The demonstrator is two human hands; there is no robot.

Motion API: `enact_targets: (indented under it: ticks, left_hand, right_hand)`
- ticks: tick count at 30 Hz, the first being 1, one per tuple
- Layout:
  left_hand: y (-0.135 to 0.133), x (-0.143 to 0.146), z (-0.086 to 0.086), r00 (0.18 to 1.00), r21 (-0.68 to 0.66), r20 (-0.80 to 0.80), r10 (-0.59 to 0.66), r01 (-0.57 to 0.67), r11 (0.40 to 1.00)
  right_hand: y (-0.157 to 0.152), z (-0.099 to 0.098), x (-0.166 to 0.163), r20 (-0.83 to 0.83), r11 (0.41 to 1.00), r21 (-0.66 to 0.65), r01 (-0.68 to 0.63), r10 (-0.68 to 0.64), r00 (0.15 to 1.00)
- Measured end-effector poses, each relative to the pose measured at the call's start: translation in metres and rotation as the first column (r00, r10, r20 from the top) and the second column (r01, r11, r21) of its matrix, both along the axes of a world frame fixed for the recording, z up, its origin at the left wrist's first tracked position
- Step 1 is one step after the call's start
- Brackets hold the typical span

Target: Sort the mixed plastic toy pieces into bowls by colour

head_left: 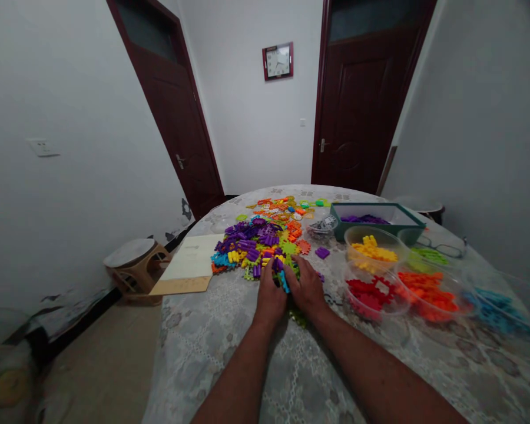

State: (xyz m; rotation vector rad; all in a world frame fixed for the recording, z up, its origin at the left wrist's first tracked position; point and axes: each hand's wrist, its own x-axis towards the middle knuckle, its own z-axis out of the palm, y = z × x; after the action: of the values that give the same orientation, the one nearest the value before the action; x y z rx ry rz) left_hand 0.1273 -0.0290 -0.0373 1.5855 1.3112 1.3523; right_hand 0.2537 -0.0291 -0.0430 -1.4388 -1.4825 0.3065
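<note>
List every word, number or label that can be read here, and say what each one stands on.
Nothing here can be read.
Wall clock: the dial numerals are too small to read.
Pale sheet on the table: faint marks only, too blurred to read.

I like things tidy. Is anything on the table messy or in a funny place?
Yes. One purple piece lies alone on the tablecloth, apart from the mixed pile, between it and the bowl of yellow pieces. The flat tan board left of the pile sticks out over the table's edge.
</note>
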Motion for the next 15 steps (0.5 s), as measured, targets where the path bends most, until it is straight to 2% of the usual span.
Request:
enact_targets:
  ticks: [4, 6, 10, 12, 15]
  left_hand:
    - [0.001, 0.006, 0.006, 0.993, -0.08, 0.113, -0.015, 0.024, 0.997]
    - [0.002, 0.01, 0.006, 0.966, -0.127, 0.258, -0.011, 0.046, 0.991]
    - [0.003, 0.023, 0.005, 0.816, -0.201, 0.575, 0.061, 0.068, 0.977]
    - [0.003, 0.029, 0.005, 0.776, -0.215, 0.624, 0.098, 0.05, 0.975]
    - [0.001, 0.035, 0.008, 0.778, -0.232, 0.615, 0.127, 0.025, 0.972]
  right_hand:
    - [0.002, -0.002, 0.005, -0.039, 1.0, 0.006, -0.03, 0.03, 0.999]
    - [0.004, -0.004, 0.005, -0.048, 0.999, 0.017, -0.037, 0.038, 0.998]
    - [0.005, -0.006, 0.003, -0.053, 0.997, 0.049, -0.056, 0.059, 0.997]
    - [0.004, -0.005, 0.002, -0.047, 0.994, 0.074, -0.075, 0.078, 0.996]
    - [0.0, -0.001, 0.002, -0.019, 0.983, 0.125, -0.131, 0.135, 0.991]
